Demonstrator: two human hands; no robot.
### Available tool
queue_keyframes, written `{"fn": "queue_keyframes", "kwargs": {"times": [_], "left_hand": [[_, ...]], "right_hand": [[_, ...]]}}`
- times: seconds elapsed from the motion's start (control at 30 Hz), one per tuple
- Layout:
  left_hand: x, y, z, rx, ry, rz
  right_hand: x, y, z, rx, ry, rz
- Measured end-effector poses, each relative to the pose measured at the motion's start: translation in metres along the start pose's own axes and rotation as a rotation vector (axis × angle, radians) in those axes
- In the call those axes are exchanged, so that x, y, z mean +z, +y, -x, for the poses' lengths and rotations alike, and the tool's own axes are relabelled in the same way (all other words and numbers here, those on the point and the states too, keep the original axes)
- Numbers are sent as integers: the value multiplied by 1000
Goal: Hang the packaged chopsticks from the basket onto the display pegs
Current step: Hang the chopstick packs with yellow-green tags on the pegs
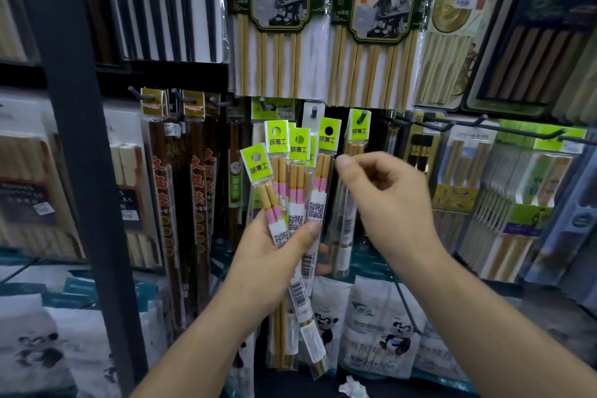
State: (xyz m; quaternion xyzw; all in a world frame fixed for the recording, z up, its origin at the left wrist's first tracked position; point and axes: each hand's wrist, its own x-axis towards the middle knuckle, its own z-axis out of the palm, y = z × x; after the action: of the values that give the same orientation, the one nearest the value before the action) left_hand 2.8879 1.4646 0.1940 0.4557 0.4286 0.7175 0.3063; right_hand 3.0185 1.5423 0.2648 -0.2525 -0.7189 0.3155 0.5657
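- A dark upright post [80, 139] of the shelving stood at the left edge of the display.
- To its right, a clear pack of black chopsticks [161, 3] hung in the upper row. Below it, long dark-brown packs with red characters [181, 187] hung from pegs.
- The left hand [274, 255] gripped a fanned bundle of packaged chopsticks [294, 178], with the thumb pressed across the front of the sleeves.
- Each clear sleeve in the bundle contained wooden chopsticks with a pink band and carried a lime-green header card with a punched hole.
- Above the bundle, two large packs with a printed figure panel [281, 10] held rows of pale bamboo chopsticks.
- Just right of the bundle, one matching hung pack [357, 136] was seated on a display peg [363, 115], with the peg through its header hole.
- The right hand [387, 203] was raised in front of the hung pack. Its fingers were curled toward the palm, its thumb pointed at the bundle, and nothing was visible in its grip.
- Below both hands, panda-printed bags [381, 326] stood on the lower shelf, with a crumpled white scrap [353, 388] in front of them.
- At the right, dark wire hooks [484, 121] projected above further bamboo packs [517, 203].
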Motion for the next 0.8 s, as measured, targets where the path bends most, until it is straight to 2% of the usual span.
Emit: {"fn": "queue_keyframes", "kwargs": {"times": [0.1,0.2,0.33,0.5,0.67,0.8], "left_hand": [[4,1,1,8,-43,35],[2,0,2,19,-50,22],[-4,-4,-2,57,26,-110],[-8,-3,-2,28,36,-22],[-7,0,1,-63,-57,95],[-10,-3,0,-124,-7,138]], "right_hand": [[7,0,5,7,-87,12],[7,2,1,27,-57,-10],[0,2,-9,23,59,-105],[-6,2,-20,24,90,-80],[-4,4,-23,97,96,-92],[-4,7,-25,145,95,-90]]}}
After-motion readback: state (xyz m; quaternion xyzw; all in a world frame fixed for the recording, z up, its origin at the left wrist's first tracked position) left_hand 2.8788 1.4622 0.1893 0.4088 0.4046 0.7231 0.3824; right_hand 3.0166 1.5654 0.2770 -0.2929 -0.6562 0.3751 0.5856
